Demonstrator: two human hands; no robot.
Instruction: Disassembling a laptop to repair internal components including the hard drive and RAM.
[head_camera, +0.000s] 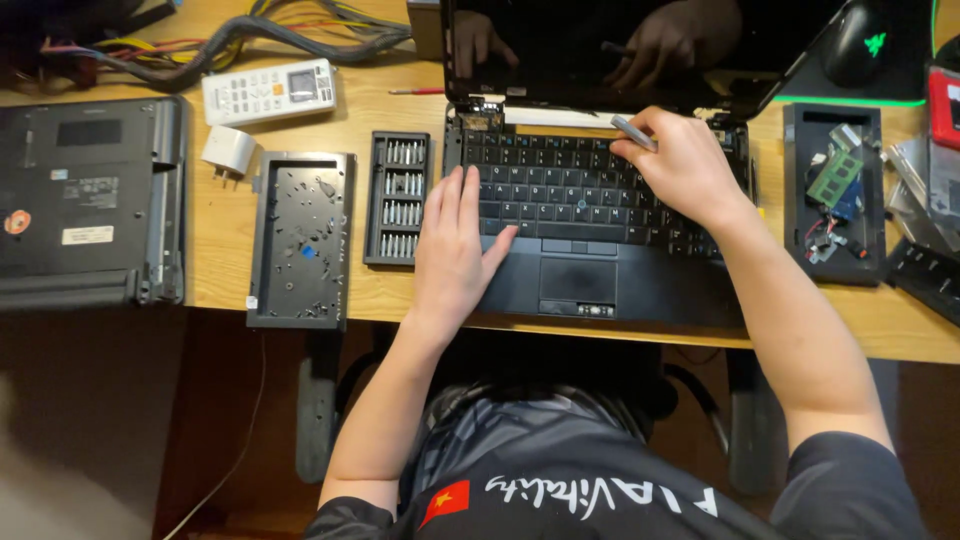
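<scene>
A wooden bench (400, 300) carries everything here. The largest thing on it is an open black laptop (600, 270), its dark screen tilted back and its keyboard and touchpad facing the person; along the hinge line at the top of the keyboard a strip looks lifted or missing, with a pale part showing beneath. At the far left lies a 2nd laptop (90, 200), closed and turned underside up. Between the 2 machines sits a dark rectangular tray (300, 240) with small screws scattered in it, and just beside that a black bit case (397, 198) holding rows of metal bits. Another dark tray (833, 195) at the right holds a green memory board and small loose parts. At the bench's far edge are a bundle of cables (250, 35), a white remote control (268, 92), a small white plug adapter (229, 150), and, at the top right, a black mouse (855, 42) on a green-edged mat.

The left hand (455, 250) lies flat, palm down, fingers stretched out and holding nothing, covering the keyboard's left edge and the palm rest. The right hand (685, 165) rests over the upper right keys, its fingers curled closed around a slim grey metal tool (634, 133), which points left toward the hinge strip, near the top row of keys.
</scene>
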